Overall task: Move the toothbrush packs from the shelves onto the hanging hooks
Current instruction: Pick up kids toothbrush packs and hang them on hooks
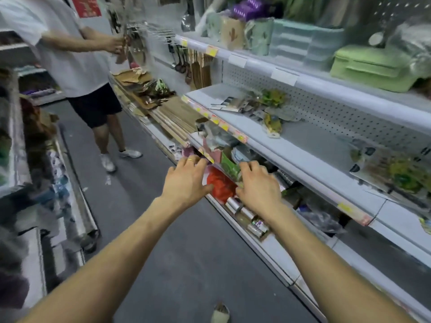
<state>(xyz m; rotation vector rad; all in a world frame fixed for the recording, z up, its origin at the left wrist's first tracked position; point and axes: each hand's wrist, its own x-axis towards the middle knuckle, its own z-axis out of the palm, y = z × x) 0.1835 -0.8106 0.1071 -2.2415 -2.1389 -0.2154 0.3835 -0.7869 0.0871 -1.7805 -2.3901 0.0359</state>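
A leaning bunch of toothbrush packs, green and pink card, sticks out from under the front lip of the middle shelf. My right hand grips the green pack's right end, fingers curled over its top and thumb below. At the bunch's left end my left hand lies with nearly straight fingers touching the pink card. More packs lie loose on the middle shelf, a pile at the back, one nearer and a heap at the right. Bare wire hooks jut out at the far upper left.
Another person in a white shirt stands up the aisle, handling goods by the hooks. A red bag and foil rolls lie on the lower shelf below my hands. Pegboard backs the middle shelf; green bins sit above.
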